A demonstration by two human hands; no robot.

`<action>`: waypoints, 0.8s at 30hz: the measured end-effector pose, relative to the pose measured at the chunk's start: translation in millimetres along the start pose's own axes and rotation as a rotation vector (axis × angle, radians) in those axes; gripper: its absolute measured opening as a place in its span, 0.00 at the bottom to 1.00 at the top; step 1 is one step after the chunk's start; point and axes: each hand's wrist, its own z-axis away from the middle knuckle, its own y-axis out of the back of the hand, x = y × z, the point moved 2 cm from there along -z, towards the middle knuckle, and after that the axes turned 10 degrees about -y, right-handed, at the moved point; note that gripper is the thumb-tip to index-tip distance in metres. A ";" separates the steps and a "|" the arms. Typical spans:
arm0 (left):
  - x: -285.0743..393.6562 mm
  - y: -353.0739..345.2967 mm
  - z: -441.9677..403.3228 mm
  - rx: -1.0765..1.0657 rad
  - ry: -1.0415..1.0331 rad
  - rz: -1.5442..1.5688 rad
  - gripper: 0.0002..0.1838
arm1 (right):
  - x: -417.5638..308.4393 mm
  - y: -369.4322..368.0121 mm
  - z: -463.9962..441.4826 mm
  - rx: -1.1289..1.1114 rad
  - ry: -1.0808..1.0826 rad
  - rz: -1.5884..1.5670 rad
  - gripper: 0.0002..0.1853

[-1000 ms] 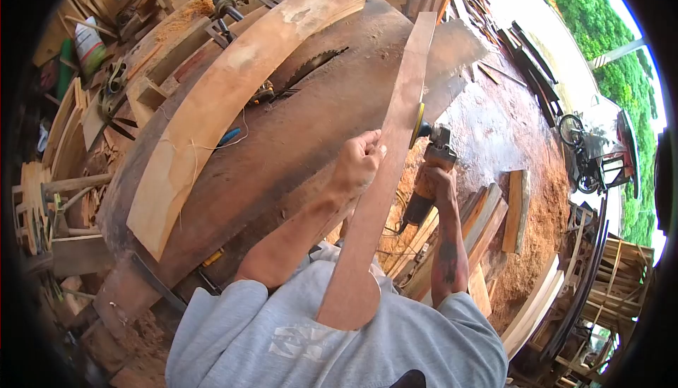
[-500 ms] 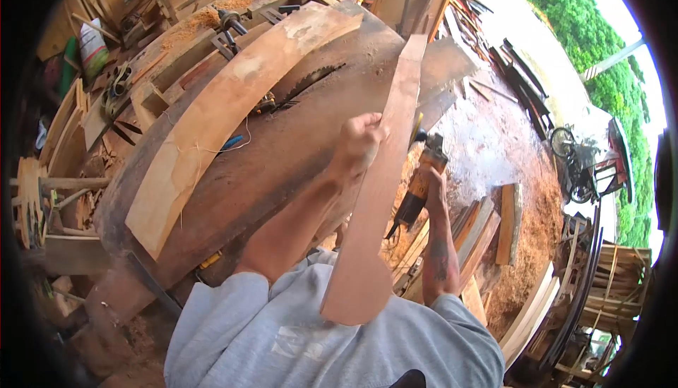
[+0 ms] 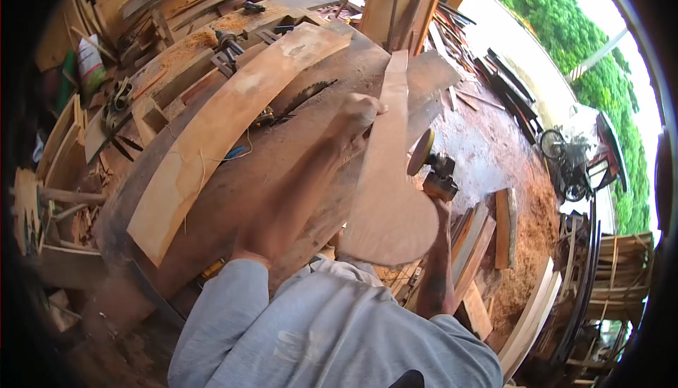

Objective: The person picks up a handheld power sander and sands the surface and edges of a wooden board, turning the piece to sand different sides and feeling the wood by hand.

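My left hand (image 3: 359, 114) is closed on the edge of a long, flat wooden piece (image 3: 387, 208), narrow at its far end and broad and rounded near my chest. In my right hand (image 3: 443, 209), partly hidden behind the wood's rounded end, is an angle grinder (image 3: 441, 178). Its yellowish round disc (image 3: 421, 153) stands just right of the wood's edge, with a small gap between them. Most of the grinder's body is hidden by the wood and my hand.
A curved plank (image 3: 219, 134) lies across the worktable (image 3: 275, 158), beside a toothed saw blade (image 3: 308, 96). Clamps (image 3: 229, 45) and offcuts crowd the left. Stacked boards (image 3: 477, 247) and sawdust (image 3: 537, 240) are at right; a motorcycle (image 3: 575, 165) stands farther off.
The wooden piece has turned to show more of its broad face, its rounded end swinging right and away from my chest. The grinder has shifted slightly right and down, its disc now showing.
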 end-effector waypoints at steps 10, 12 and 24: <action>-49.1 -16.2 31.1 0.098 0.108 0.154 0.22 | -9.4 -15.6 28.4 -0.039 -0.016 0.103 0.23; -70.5 -9.6 29.1 0.080 0.108 0.161 0.18 | -19.3 -27.3 41.5 -0.047 -0.010 0.152 0.23; -70.8 -12.9 51.5 0.042 0.052 0.057 0.28 | -26.2 -23.0 40.1 -0.027 -0.102 0.264 0.20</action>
